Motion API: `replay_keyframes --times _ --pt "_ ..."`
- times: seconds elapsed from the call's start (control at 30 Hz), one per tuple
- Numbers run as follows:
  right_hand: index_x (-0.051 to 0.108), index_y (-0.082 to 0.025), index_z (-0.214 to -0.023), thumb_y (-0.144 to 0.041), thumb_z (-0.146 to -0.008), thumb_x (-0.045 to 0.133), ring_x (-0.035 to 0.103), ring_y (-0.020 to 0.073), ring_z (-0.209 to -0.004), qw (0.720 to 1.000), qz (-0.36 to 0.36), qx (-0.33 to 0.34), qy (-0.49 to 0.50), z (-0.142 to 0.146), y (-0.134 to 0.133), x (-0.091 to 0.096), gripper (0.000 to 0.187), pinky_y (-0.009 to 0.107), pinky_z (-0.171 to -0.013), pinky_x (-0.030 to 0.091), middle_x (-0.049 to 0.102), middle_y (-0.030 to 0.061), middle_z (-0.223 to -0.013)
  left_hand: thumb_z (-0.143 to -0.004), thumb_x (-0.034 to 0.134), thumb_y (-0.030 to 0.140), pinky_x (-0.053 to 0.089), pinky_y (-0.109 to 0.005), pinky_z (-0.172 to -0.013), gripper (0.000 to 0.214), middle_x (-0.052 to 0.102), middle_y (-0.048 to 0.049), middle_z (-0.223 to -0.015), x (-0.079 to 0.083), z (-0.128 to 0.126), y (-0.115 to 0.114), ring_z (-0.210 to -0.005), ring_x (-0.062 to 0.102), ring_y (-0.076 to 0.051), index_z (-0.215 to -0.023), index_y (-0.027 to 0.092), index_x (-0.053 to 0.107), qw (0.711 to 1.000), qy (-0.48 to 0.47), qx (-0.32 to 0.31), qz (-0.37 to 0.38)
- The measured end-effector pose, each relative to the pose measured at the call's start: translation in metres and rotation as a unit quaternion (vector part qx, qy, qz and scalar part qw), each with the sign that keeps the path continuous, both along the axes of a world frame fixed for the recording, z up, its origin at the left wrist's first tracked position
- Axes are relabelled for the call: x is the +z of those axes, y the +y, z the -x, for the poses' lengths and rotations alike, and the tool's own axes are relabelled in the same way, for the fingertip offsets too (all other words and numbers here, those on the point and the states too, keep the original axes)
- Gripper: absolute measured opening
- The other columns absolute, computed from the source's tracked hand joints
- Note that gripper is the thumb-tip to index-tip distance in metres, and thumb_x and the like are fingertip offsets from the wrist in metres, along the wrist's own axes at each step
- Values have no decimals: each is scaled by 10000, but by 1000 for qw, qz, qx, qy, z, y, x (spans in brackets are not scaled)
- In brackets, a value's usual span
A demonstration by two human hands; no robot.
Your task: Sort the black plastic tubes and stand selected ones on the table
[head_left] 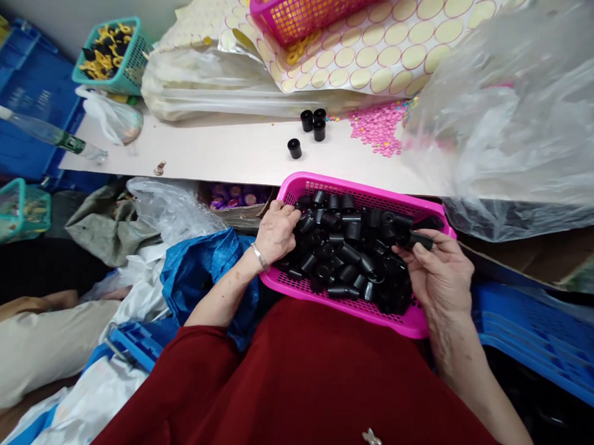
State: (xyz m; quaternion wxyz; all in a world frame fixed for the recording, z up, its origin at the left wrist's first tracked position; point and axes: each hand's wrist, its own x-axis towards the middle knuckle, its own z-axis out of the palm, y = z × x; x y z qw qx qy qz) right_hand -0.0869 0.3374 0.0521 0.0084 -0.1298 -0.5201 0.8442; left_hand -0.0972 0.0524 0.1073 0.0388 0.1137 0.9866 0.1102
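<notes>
A pink plastic basket (345,310) rests against my front at the table's near edge, filled with small black plastic cylinders (347,253). My left hand (277,233) is closed over the basket's left rim, with its fingertips at the pieces inside. Over the right end of the basket, my right hand (436,266) pinches a black cylinder (420,240) between thumb and fingers. On the white table (207,145) ahead stand several black cylinders (307,121), one a little apart from the others.
Small pink pieces (378,127) lie loose on the table beside a large clear plastic bag (520,113). Behind are sticker sheets (395,44) and another pink basket (308,18). A green basket (129,67) and a bottle (51,135) are at left. Another person's leg (39,343) shows at lower left.
</notes>
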Motion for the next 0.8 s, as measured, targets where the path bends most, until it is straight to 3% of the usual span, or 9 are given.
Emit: replay_keyframes --times 0.13,0.27,0.33,0.4,0.53,0.6,0.63,0.7,0.8 --pt "695 -236 -878 -261 -624 869 661 127 -703 1000 -11 10 -2 1 -4 -3 309 314 -695 633 681 -23 -829 -711 501 27 397 -451 -795 221 636 -127 -871 5 7 -3 -1006 493 -311 -816 163 639 991 -46 -56 109" --pt "698 -232 -874 -275 -605 884 662 129 -718 1000 -4 12 -3 -1 -6 0 331 297 -683 624 675 -22 -831 -735 547 47 400 -463 -798 163 659 -129 -838 8 11 -7 -1000 518 -314 -796 157 651 991 -51 -57 110" --pt "700 -236 -887 -275 -611 881 665 135 -723 1000 -13 13 8 -3 -7 4 332 307 -694 626 682 -17 -849 -739 616 98 427 -454 -825 122 675 -108 -858 7 10 -16 -979 537 -289 -829 164 666 999 -34 -34 19" --pt "704 -240 -905 -273 -616 878 670 142 -728 999 -29 19 22 -6 -9 10 339 310 -699 626 693 -9 -877 -723 713 198 462 -417 -831 177 688 -70 -882 6 7 -24 -917 562 -239 -897 184 683 988 -17 23 -150" --pt "718 -243 -915 -280 -588 898 678 127 -715 998 -34 47 39 -8 -21 24 376 252 -683 612 718 -3 -885 -626 831 387 512 -343 -754 439 693 -29 -869 5 -3 -21 -776 607 -165 -983 175 687 854 -100 129 -494" --pt "714 -248 -922 -291 -590 900 690 132 -739 996 -40 68 47 -8 -28 28 383 254 -719 612 727 -1 -891 -593 851 412 520 -322 -734 490 691 -28 -848 5 -7 -13 -755 624 -155 -976 154 688 800 -161 139 -562" --pt "710 -249 -928 -296 -597 898 696 139 -761 995 -47 78 49 -8 -31 29 383 266 -746 613 729 0 -897 -588 854 414 522 -315 -726 497 688 -27 -833 6 -8 -10 -746 626 -152 -973 146 692 792 -180 135 -567" --pt "702 -250 -938 -303 -608 892 705 153 -799 993 -60 92 52 -8 -34 29 384 287 -786 610 729 3 -904 -576 862 402 526 -318 -732 507 689 -32 -835 6 -9 -6 -759 627 -158 -983 143 704 818 -201 97 -529" --pt "701 -244 -943 -293 -609 890 706 152 -815 993 -67 88 44 -9 -32 26 387 281 -798 604 726 4 -912 -597 852 324 520 -375 -851 455 704 -60 -1002 8 -2 -12 -936 620 -210 -1009 183 717 902 -169 -15 -396"
